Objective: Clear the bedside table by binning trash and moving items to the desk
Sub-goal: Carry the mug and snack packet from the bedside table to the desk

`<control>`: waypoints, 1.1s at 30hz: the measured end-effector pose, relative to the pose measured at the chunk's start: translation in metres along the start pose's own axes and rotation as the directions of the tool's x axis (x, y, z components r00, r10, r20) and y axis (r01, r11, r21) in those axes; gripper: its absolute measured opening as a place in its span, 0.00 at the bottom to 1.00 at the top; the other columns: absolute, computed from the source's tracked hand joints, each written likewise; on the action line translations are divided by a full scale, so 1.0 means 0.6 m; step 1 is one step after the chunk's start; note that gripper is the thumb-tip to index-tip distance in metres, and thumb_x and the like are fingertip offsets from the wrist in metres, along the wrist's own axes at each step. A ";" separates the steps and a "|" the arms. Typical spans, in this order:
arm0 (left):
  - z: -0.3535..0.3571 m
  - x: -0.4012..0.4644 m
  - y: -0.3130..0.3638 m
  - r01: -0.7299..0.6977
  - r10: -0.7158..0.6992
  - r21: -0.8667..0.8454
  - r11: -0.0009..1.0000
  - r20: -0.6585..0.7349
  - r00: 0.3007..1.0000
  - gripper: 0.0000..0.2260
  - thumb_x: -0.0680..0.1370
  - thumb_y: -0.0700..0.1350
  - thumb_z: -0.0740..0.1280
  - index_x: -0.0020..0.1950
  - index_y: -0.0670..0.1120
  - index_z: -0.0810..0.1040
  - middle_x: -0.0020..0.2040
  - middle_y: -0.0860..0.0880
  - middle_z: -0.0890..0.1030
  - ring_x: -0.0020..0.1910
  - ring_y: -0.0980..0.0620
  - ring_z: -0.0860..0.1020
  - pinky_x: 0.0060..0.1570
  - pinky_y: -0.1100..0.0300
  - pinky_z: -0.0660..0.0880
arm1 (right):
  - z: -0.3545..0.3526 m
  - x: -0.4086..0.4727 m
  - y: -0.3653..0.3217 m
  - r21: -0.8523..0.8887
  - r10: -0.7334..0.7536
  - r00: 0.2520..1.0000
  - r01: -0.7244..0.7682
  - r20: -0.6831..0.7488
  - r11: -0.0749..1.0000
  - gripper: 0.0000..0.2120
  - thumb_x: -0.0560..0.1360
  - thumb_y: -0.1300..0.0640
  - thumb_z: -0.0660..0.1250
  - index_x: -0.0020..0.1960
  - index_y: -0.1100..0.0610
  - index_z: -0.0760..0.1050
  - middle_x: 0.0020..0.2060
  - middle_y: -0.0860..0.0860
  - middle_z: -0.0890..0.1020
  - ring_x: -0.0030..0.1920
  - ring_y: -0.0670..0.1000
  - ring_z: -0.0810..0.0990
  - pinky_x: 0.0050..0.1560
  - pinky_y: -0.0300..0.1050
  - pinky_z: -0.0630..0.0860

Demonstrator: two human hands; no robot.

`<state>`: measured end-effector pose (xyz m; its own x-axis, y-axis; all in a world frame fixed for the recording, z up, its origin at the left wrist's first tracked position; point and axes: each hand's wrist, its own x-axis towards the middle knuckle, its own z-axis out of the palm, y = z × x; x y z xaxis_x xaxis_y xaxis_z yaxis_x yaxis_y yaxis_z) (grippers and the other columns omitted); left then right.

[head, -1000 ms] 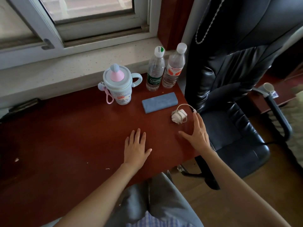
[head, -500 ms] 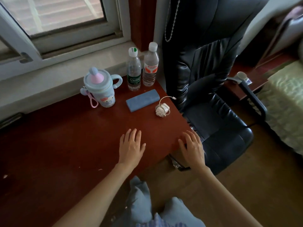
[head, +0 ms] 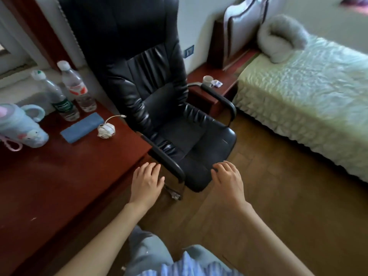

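Our left hand (head: 146,183) hovers palm-down at the corner of the red surface (head: 59,176), grip loose and holding nothing. Our right hand (head: 229,181) hangs over the floor by the black chair (head: 159,96), fingers curled, also holding nothing. On that surface stand two bottles (head: 77,90), a blue cup (head: 22,128), a blue case (head: 83,127) and a white charger (head: 106,130). Beyond the chair, the bedside table (head: 201,92) beside the bed (head: 308,92) carries a white mug (head: 207,81) and a small wrapper (head: 217,83).

Two bottles (head: 65,96), one mug (head: 208,81)
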<state>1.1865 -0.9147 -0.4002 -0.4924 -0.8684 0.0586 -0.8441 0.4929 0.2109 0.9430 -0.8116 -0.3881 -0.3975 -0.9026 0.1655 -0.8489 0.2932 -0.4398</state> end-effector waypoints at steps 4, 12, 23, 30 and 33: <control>0.020 0.024 0.151 -0.110 0.109 -0.040 0.993 -0.009 0.994 0.18 0.72 0.47 0.71 0.60 0.41 0.79 0.58 0.43 0.80 0.60 0.43 0.76 0.58 0.46 0.73 | -0.088 -0.053 0.129 -0.049 0.082 0.996 -0.083 -0.018 0.995 0.09 0.79 0.55 0.62 0.51 0.56 0.80 0.50 0.50 0.83 0.61 0.55 0.76 0.63 0.53 0.71; 0.059 0.099 0.378 -0.322 0.325 -0.068 0.944 0.043 0.945 0.18 0.75 0.49 0.68 0.63 0.43 0.77 0.61 0.44 0.78 0.63 0.44 0.74 0.61 0.47 0.71 | -0.205 -0.114 0.313 -0.109 0.326 0.937 -0.339 -0.126 0.934 0.07 0.77 0.56 0.65 0.51 0.58 0.79 0.50 0.53 0.83 0.60 0.56 0.77 0.60 0.54 0.75; 0.142 0.313 0.642 -0.504 0.511 -0.103 0.857 0.048 0.858 0.19 0.73 0.48 0.71 0.62 0.42 0.77 0.60 0.42 0.79 0.62 0.43 0.75 0.61 0.45 0.71 | -0.274 -0.022 0.533 -0.102 0.526 0.825 -0.552 -0.206 0.827 0.15 0.78 0.53 0.63 0.61 0.59 0.76 0.59 0.54 0.79 0.66 0.56 0.72 0.66 0.52 0.70; 0.180 0.486 0.773 -0.493 0.504 -0.125 0.861 0.089 0.859 0.21 0.76 0.50 0.66 0.67 0.44 0.73 0.66 0.43 0.75 0.67 0.44 0.71 0.65 0.46 0.67 | -0.324 0.132 0.671 -0.095 0.567 0.802 -0.590 -0.189 0.802 0.16 0.79 0.52 0.62 0.63 0.58 0.75 0.62 0.54 0.77 0.69 0.54 0.69 0.69 0.51 0.67; 0.190 0.547 0.806 -0.473 0.487 -0.130 0.871 0.104 0.867 0.21 0.77 0.50 0.65 0.68 0.43 0.72 0.67 0.42 0.74 0.68 0.43 0.70 0.66 0.46 0.66 | -0.338 0.190 0.720 -0.092 0.574 0.801 -0.593 -0.171 0.800 0.16 0.79 0.52 0.61 0.63 0.58 0.75 0.62 0.54 0.77 0.69 0.54 0.69 0.68 0.51 0.67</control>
<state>0.5923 -0.9550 -0.3899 -0.8600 -0.5076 0.0521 -0.4748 0.8334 0.2827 0.4604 -0.7239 -0.3802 -0.8650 -0.5008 0.0315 -0.4759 0.7987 -0.3683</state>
